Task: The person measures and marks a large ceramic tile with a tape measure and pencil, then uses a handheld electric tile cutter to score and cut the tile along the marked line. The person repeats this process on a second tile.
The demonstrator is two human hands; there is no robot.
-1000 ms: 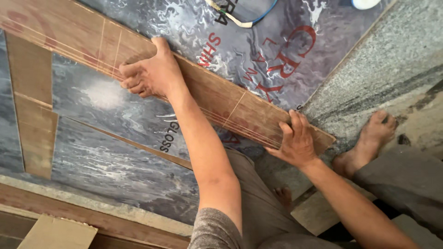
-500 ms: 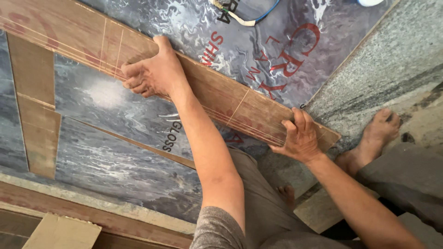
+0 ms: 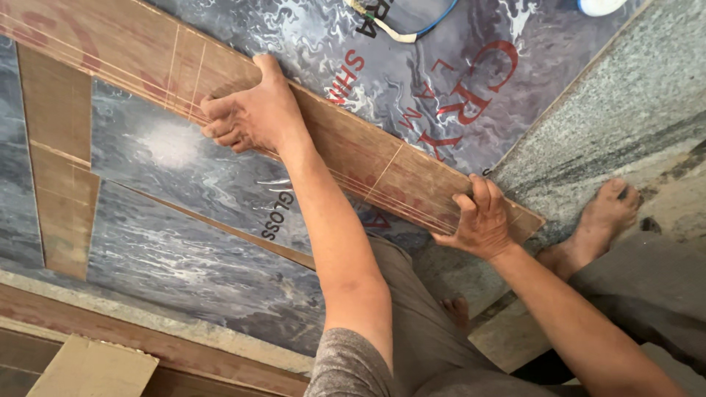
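A long brown board (image 3: 331,140) lies slantwise across a blue-grey marbled sheet (image 3: 191,242) on the floor, its upper end cut off by the frame's edge. The left hand (image 3: 246,114) grips its near edge, fingers curled underneath and hidden, thumb laid over the top. The right hand (image 3: 482,220) clamps the lower end, fingers pressed together on the face, thumb out of sight. A bare foot (image 3: 599,220) rests on grey stone (image 3: 610,125) just beside that end. A blue cable (image 3: 401,26) loops near the top.
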